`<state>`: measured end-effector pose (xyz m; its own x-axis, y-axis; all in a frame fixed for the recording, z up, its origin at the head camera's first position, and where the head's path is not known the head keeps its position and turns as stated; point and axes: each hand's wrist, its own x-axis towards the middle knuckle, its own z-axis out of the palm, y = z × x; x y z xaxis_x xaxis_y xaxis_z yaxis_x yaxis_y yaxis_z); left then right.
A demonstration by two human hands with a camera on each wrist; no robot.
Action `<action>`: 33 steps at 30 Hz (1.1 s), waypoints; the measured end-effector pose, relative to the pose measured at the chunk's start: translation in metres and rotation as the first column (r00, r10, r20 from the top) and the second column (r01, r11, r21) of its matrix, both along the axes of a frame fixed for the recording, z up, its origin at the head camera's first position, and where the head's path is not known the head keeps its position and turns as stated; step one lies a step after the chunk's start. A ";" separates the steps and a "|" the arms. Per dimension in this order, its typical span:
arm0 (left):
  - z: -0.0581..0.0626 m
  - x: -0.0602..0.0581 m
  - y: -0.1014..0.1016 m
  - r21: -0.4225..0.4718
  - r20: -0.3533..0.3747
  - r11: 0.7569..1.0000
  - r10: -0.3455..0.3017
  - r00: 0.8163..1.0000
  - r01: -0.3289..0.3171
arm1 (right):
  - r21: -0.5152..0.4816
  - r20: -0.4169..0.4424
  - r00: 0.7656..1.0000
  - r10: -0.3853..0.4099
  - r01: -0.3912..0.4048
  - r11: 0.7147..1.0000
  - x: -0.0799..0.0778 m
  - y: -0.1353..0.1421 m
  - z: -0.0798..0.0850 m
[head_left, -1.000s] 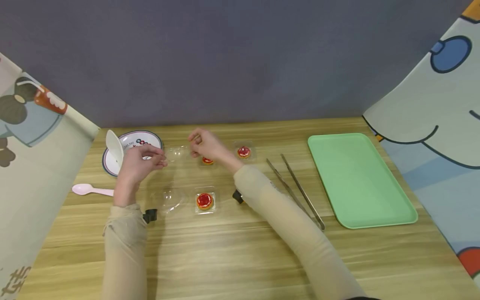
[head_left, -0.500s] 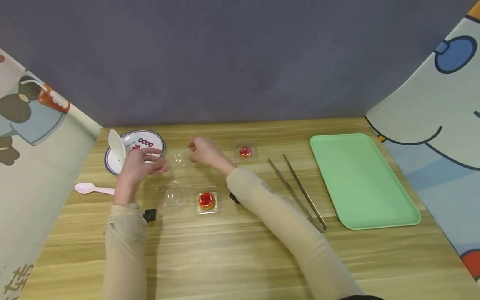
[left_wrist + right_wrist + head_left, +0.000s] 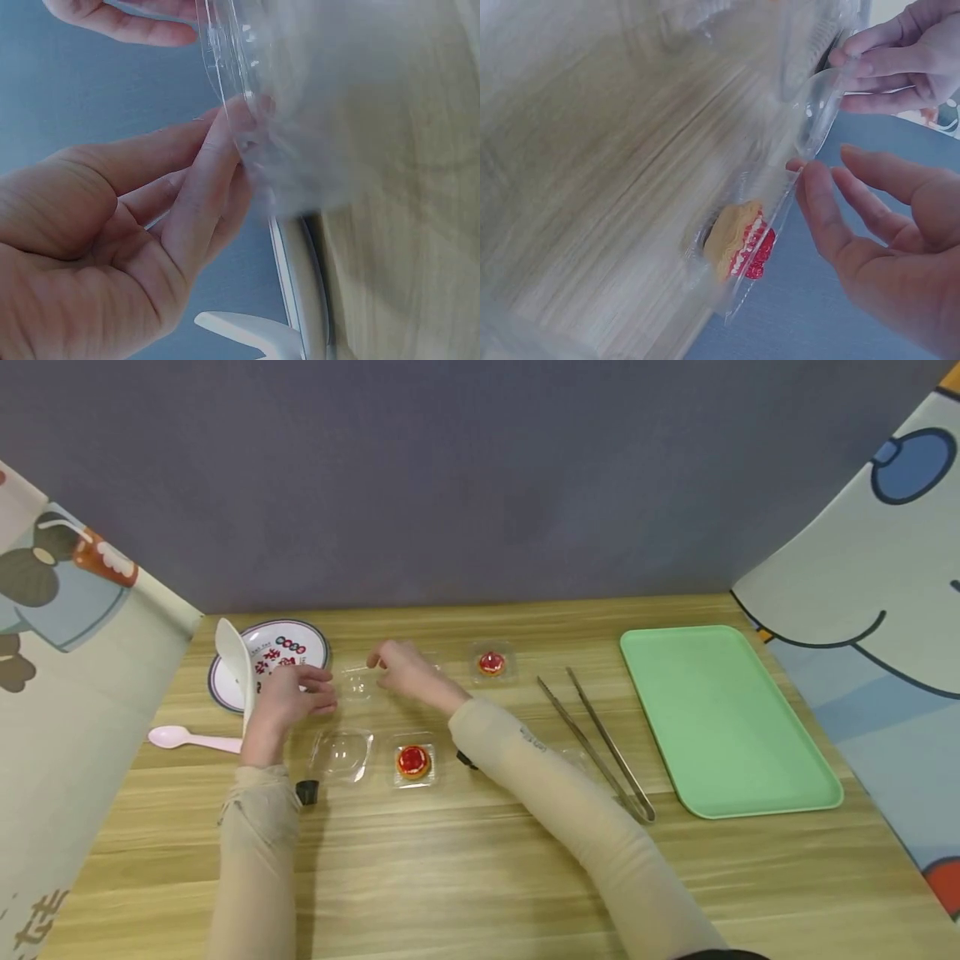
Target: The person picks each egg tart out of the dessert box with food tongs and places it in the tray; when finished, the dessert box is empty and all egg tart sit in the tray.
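In the head view my left hand [image 3: 296,697] is at the left edge of a hinged clear plastic box lid [image 3: 358,683]. Its thumb and fingertips pinch that edge in the left wrist view, where the lid [image 3: 247,90] looks blurred. My right hand [image 3: 408,670] reaches over the same box, hiding its tart in the head view. The right wrist view shows this red-topped tart [image 3: 742,240] in the box base, with my right fingertips touching the rim and the thumb apart. Nearer me lies an opened box lid [image 3: 342,756] beside a tart [image 3: 412,762] in its base.
Another boxed tart [image 3: 492,663] stands to the right. Metal tongs [image 3: 600,747] lie beyond my right sleeve, then a green tray [image 3: 727,718]. At left are a patterned plate [image 3: 279,639], a white spoon-like utensil [image 3: 235,652] and a pink spoon [image 3: 195,739].
My right hand has come down and slightly nearer me over the back box, covering its tart. The left hand has shifted a little right and lower at the lid's edge.
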<state>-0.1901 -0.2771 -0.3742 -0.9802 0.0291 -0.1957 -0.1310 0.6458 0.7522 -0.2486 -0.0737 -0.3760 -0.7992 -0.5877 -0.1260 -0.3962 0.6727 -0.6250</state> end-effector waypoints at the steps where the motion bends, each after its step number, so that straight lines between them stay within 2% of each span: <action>1: -0.001 0.000 0.000 -0.015 -0.003 1.000 0.001 1.000 -0.001 | 0.011 -0.011 1.000 0.008 -0.008 1.000 0.000 0.000 0.000; 5: -0.003 -0.001 -0.001 -0.073 -0.015 0.997 0.001 1.000 -0.002 | 0.058 -0.064 0.997 0.046 -0.042 0.997 0.003 0.001 0.001; 11: -0.004 0.000 0.000 0.023 0.035 0.999 0.028 0.999 -0.029 | 0.093 -0.084 0.993 0.088 -0.080 0.992 0.006 0.001 0.002; 15: -0.004 0.001 -0.003 0.060 0.043 0.998 0.023 0.999 -0.026 | 0.095 -0.084 0.993 0.081 -0.073 0.993 0.009 0.001 0.004; 18: -0.004 0.001 -0.005 0.051 0.021 0.999 0.006 1.000 -0.007 | 0.057 -0.068 0.996 0.051 -0.047 0.997 0.010 0.002 0.005; 24: -0.001 0.002 -0.011 -0.037 -0.050 0.999 -0.018 0.999 0.016 | -0.092 -0.025 1.000 0.007 -0.009 0.996 0.008 0.014 0.011; 28: 0.005 0.005 -0.012 -0.104 -0.115 0.995 -0.013 0.993 0.001 | -0.158 -0.021 1.000 -0.005 0.002 0.987 0.003 0.034 0.023; 33: 0.017 0.009 -0.006 -0.151 -0.174 0.988 -0.001 0.985 -0.026 | -0.232 -0.023 0.997 -0.079 0.072 0.970 -0.004 0.067 0.039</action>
<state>-0.1813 -0.2831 -0.3569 -0.9997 -0.0001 -0.0238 -0.0157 0.7537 0.6571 -0.2530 -0.0069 -0.3372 -0.8439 -0.5356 0.0321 -0.3715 0.5402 -0.7551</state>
